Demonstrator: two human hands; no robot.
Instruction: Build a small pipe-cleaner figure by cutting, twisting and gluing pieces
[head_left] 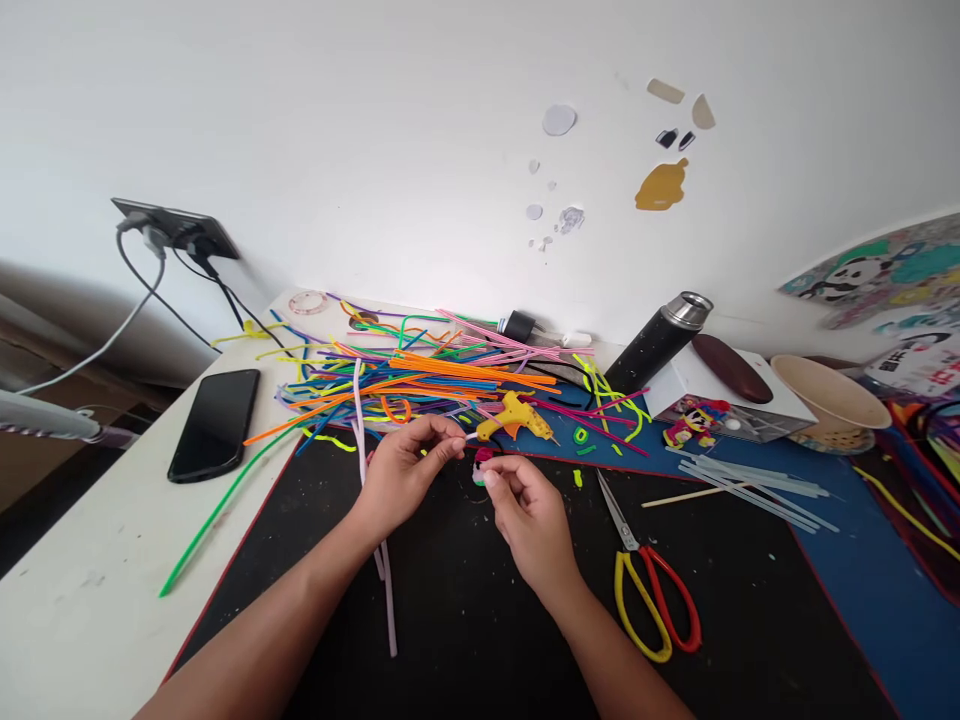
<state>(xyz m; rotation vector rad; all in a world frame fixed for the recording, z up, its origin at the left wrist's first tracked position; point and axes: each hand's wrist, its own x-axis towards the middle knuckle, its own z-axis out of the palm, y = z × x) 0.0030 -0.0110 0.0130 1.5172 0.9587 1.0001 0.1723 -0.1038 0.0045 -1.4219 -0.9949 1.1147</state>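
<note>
My left hand (409,465) is closed in a pinch, with a short pale stick (471,437) showing at its fingertips. That stick reaches toward the back of the yellow glue gun (517,415); whether they touch, I cannot tell. Between the thumb and fingers of my right hand (531,505) is a small fuzzy piece (480,470) in dark pink, pale lilac and green. Both hands are above the black mat (465,620). Long lilac pipe cleaners (388,600) run beneath my left hand. A heap of colourful pipe cleaners (442,370) lies beyond.
Scissors (637,570) with red and yellow handles lie on the right, near clear glue sticks (757,480) and a thin wooden stick (686,495). A black flask (652,345), white box (731,385), bowl (832,390) and small figure (690,425) stand behind. A phone (215,425) lies left.
</note>
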